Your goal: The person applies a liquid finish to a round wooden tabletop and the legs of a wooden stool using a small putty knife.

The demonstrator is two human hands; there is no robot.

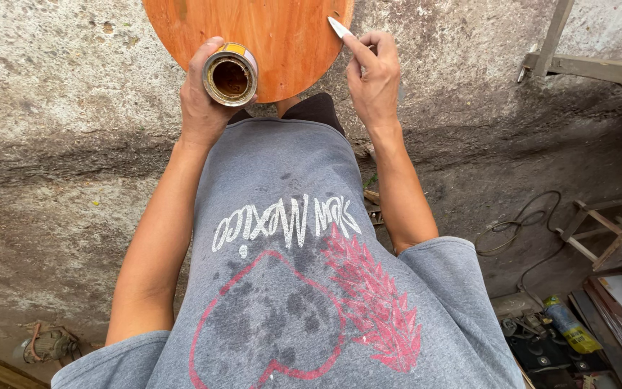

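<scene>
My left hand (201, 101) grips a small open metal can (230, 74) with brownish residue inside, held over the near edge of a round reddish-brown wooden board (282, 36). My right hand (374, 75) pinches a small pale flat blade (339, 27), its tip touching the board's right edge. My grey printed shirt fills the lower middle of the view.
Rough concrete floor (66, 144) lies all around. Wooden frames (606, 68) sit at the upper right and a wooden stool frame (613, 238) at the right. A black cable (520, 227), a yellow tube (570, 325) and tools lie at the lower right. An old motor (44, 344) sits at the lower left.
</scene>
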